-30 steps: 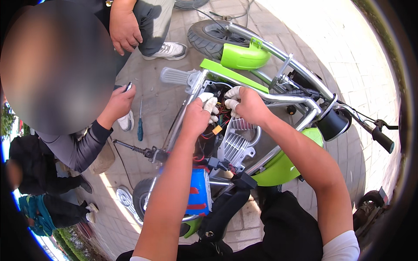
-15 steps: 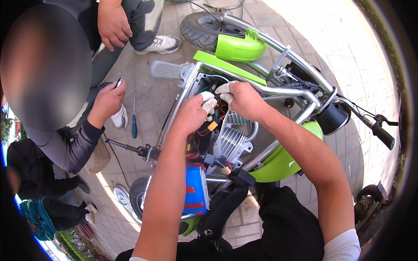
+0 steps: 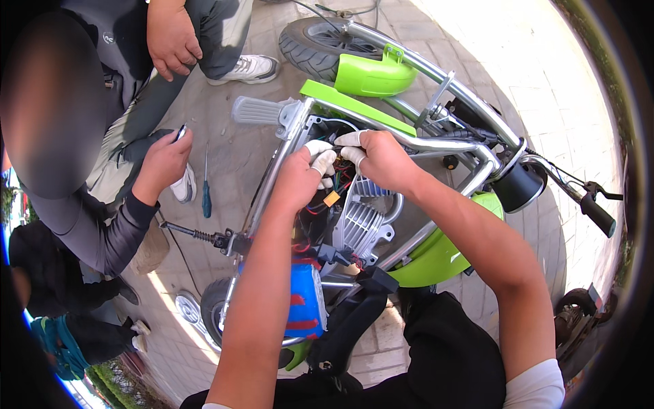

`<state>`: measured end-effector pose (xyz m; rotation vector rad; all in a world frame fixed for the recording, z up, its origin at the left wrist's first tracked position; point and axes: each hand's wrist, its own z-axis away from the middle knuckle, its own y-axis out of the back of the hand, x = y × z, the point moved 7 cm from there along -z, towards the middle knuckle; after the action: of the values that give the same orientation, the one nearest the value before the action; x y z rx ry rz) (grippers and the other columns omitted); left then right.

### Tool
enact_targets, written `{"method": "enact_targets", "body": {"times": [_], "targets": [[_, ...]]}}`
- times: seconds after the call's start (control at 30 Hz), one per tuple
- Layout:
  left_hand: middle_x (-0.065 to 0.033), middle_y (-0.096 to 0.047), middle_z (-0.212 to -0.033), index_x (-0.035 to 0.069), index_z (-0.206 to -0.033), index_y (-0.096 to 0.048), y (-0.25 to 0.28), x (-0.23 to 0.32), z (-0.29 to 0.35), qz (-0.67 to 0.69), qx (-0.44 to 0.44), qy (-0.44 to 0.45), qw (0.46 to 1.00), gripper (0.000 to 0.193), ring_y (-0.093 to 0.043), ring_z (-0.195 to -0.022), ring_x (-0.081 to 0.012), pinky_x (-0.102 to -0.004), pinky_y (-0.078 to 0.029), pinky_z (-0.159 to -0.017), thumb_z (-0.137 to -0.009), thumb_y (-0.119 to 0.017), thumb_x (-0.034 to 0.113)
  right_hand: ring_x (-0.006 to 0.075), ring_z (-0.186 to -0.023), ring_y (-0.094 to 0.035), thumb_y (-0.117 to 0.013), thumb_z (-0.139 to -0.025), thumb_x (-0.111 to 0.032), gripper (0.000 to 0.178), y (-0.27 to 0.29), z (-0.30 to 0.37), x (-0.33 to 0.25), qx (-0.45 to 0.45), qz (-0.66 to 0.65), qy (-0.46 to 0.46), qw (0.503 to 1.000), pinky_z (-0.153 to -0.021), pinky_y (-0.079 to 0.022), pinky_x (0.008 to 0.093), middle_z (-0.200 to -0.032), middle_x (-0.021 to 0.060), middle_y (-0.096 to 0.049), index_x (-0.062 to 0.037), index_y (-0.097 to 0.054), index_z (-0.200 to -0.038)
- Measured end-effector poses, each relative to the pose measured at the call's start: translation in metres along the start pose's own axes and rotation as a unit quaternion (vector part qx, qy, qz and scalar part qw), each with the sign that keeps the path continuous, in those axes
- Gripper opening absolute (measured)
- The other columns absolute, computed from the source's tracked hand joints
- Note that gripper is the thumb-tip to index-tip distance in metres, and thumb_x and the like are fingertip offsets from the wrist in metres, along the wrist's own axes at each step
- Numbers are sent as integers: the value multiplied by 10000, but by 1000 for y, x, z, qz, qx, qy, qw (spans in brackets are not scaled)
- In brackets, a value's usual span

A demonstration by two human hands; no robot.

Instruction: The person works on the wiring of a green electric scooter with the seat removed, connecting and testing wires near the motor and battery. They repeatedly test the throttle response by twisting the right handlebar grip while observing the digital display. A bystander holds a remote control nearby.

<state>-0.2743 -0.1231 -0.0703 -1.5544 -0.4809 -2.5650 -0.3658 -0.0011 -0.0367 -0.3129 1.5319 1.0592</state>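
Observation:
Both my hands work inside the open body of a small motorbike (image 3: 409, 133) with a silver frame and lime green panels, which lies on its side. My left hand (image 3: 310, 170), with white finger covers, is closed in a pinch among coloured wires (image 3: 342, 180). Close against it, my right hand (image 3: 371, 153) pinches too, white covers on its thumb and fingers. What lies between the fingertips is too small to make out. A yellow connector (image 3: 332, 198) hangs just below my left fingers. Beside the wires sits a finned silver engine cover (image 3: 361, 225).
A blue battery pack (image 3: 304, 300) with red tape lies by my left forearm. On the left a person squats, a small dark object in one hand (image 3: 165, 160). A screwdriver (image 3: 207, 194) rests on the paving. The handlebar (image 3: 593, 208) sticks out at right; more people stand far left.
My hands stay nearly in place, pinched together at the wires. The squatting person has shifted slightly to the left.

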Motion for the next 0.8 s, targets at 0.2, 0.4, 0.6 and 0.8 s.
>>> {"method": "enact_targets", "body": {"times": [0.2,0.4,0.6,0.8], "targets": [[-146,-624,-1064,33,-1442,-395,10,-7,-2,180,-3,12,984,442,-669,-829,-189,-290,-550,-734,-1007,-468,64,149,-827,-641,-644,-924,-68,329,57,64,1,84,-121,-127,981,-788,-518,296,-954,125,-694,34,-609,-1235],[-174,-605,-1119,0,-1485,-293,19,-13,5,171,-7,-8,985,602,-667,-904,-209,-302,-564,-786,-914,-450,-104,110,-711,-609,-549,-997,-119,234,152,271,70,409,-175,-141,884,-630,-476,248,-953,84,-684,-9,-638,-1182],[-159,-620,-1137,31,-1492,-308,0,-3,-2,128,-29,-27,991,600,-666,-905,-187,-291,-572,-781,-936,-495,-91,304,-1204,-557,-640,-942,-193,544,126,449,250,448,5,-476,757,-1024,-431,378,-1324,226,-567,120,-469,-1353],[-138,-613,-1096,36,-1511,-289,19,-15,4,116,36,-30,992,607,-666,-861,-162,-253,-574,-730,-949,-491,-72,186,-855,-595,-701,-899,-169,398,90,407,278,342,-172,-472,794,-747,-476,327,-997,112,-673,79,-617,-1200]]}}
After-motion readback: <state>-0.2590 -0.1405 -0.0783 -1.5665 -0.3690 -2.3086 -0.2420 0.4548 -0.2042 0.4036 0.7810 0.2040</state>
